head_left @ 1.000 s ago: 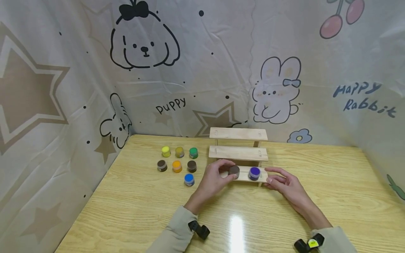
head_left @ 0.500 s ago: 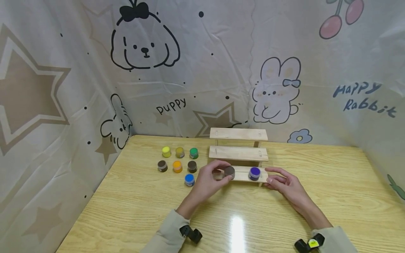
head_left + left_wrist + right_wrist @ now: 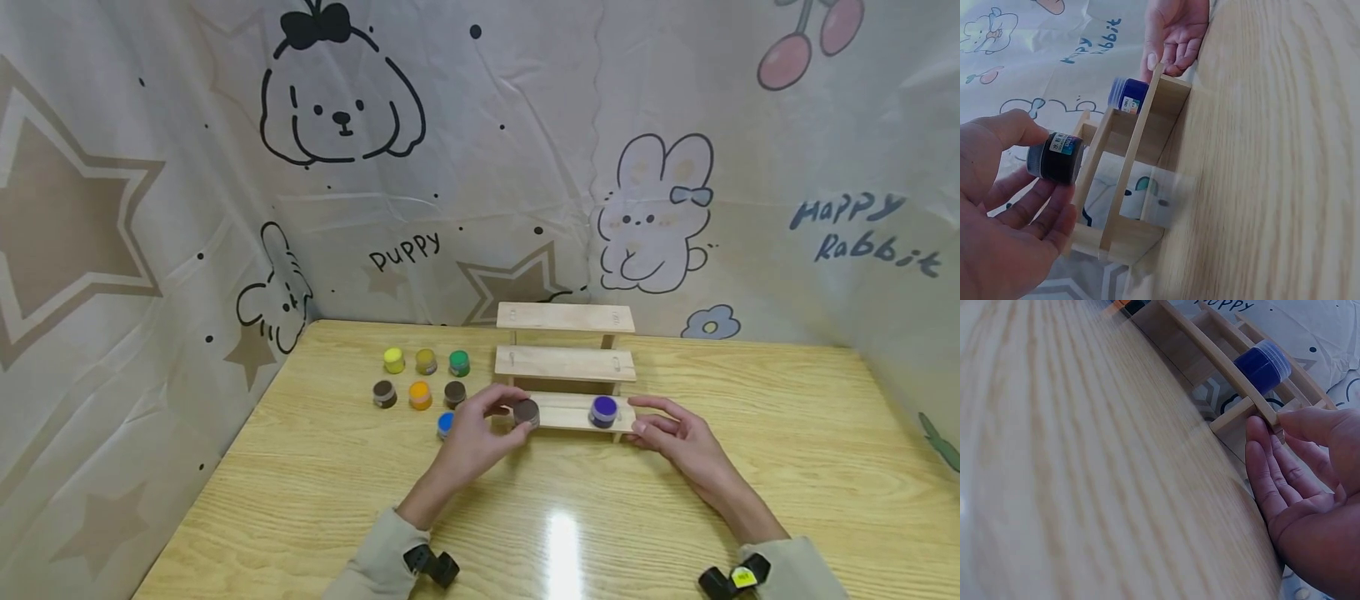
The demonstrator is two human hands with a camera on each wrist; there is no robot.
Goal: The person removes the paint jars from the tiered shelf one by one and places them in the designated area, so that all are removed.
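My left hand [image 3: 474, 433] pinches a small dark brown or black paint jar [image 3: 527, 412] between thumb and fingers at the left end of the lowest step. In the left wrist view the jar [image 3: 1055, 157] is near the wooden step shelf [image 3: 1124, 169]; whether it touches the board I cannot tell. A blue-violet paint jar [image 3: 603, 411] stands on the right part of that step. My right hand [image 3: 686, 446] holds the right end of the lowest board, thumb on its edge and fingers beside it, as the right wrist view shows at the shelf [image 3: 1235, 381].
Left of the shelf, several paint jars stand on the wood-grain table [image 3: 315, 500]: yellow [image 3: 393, 360], ochre [image 3: 426, 361], green [image 3: 459, 362], orange [image 3: 420, 395], dark ones [image 3: 385, 393] and a blue one [image 3: 446, 424], partly behind my left hand. A printed curtain [image 3: 450, 167] rises behind.
My left hand has moved left along the lowest step with the dark paint jar, from near its middle to its left end. My right hand and the blue-violet jar have stayed put.
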